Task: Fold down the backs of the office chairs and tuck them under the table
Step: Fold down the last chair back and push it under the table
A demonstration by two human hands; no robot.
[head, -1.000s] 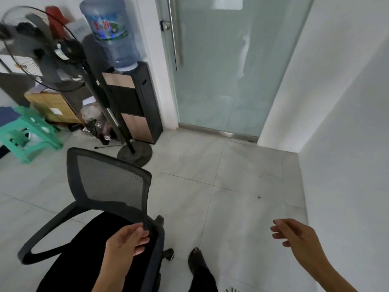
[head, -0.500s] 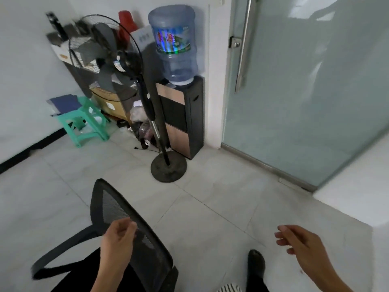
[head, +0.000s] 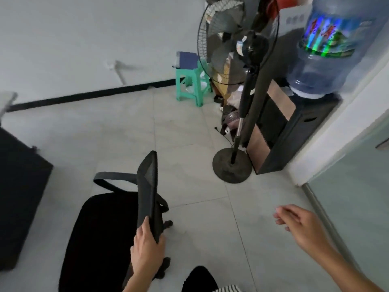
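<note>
Left hand (head: pixel 147 247) clamped on near edge of chair back (head: pixel 148 190), thumb on seat side, fingers (head: pixel 161 242) wrapped behind. Back seen edge-on, upright, rising up and away from fingers. Black seat (head: pixel 99 239) just left of fingers, armrest (head: pixel 114 179) beyond. Right hand (head: pixel 299 225) empty in air, fingers loosely spread, well right of chair. Fan base (head: pixel 231 165) and water dispenser (head: pixel 290 131) on floor far beyond right fingers. Dark block (head: pixel 19 199) at far left, blurred.

Left hand (head: pixel 147 247) in closed grip; right hand (head: pixel 303 226) seemingly loose, free.
</note>
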